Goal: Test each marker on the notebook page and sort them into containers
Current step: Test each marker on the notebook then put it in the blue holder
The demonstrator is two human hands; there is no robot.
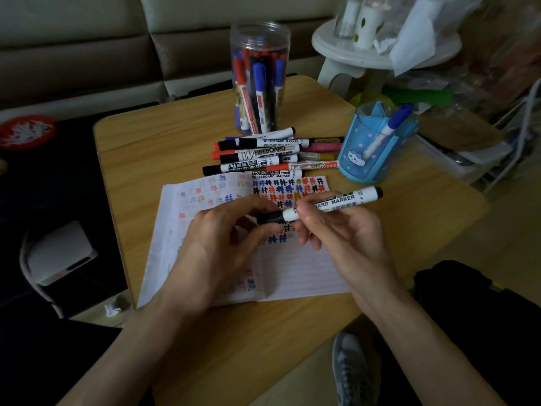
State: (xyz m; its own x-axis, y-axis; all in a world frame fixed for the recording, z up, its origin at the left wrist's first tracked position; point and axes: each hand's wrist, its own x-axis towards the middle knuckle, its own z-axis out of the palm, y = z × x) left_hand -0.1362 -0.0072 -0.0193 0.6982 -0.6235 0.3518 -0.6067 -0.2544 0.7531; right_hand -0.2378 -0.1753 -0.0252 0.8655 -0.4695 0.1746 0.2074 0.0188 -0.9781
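Observation:
A black whiteboard marker (336, 202) is held slantwise over the open notebook (298, 271). My right hand (342, 232) grips its white barrel. My left hand (222, 238) pinches the marker's black cap (270, 217) at the lower left end; cap and barrel still meet. The page carries many coloured test marks (288, 190). A pile of several markers (269, 155) lies just beyond the notebook. Behind it stands a clear round jar (259, 77) full of markers. A blue pen holder (371, 148) at the right holds one blue marker (389, 127).
The small wooden table (164, 159) has free surface at the left and near edge. A white round stool (377, 54) with bottles and clutter stands at the back right. A wire rack (480, 162) sits off the right edge. A grey shoe (355, 367) shows below.

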